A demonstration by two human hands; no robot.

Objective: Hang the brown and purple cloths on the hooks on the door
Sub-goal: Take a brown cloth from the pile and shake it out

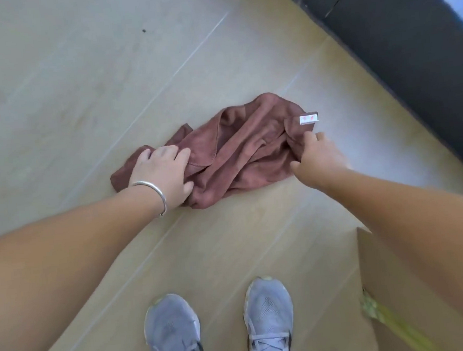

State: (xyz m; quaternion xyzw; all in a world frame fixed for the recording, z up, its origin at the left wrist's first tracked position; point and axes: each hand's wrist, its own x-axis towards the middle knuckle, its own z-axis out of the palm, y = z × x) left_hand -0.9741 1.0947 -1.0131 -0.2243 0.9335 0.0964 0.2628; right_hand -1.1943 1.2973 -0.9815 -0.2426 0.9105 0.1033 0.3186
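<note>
- Brown, crumpled towelling cloth [239, 149] is seen lying on the pale wood-look floor [78, 76], ahead of the grey mesh trainers [223, 328]; its long axis runs from lower left to upper right.
- Its left end is gripped by the left hand [161, 175], fingers curled into the folds.
- Its right edge is met by the right hand [317, 154], thumb spread; whether it is pinched cannot be told.
- A small white sewn-in label [308, 119] carries red marks, unreadable.
- No purple cloth, hooks or door are shown.

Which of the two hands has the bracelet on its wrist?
The left hand, gripping the left end of the crumpled brown cloth on the floor, wears a thin silver bangle. The right hand, at the cloth's right edge near the white tag, has a bare wrist.
</note>
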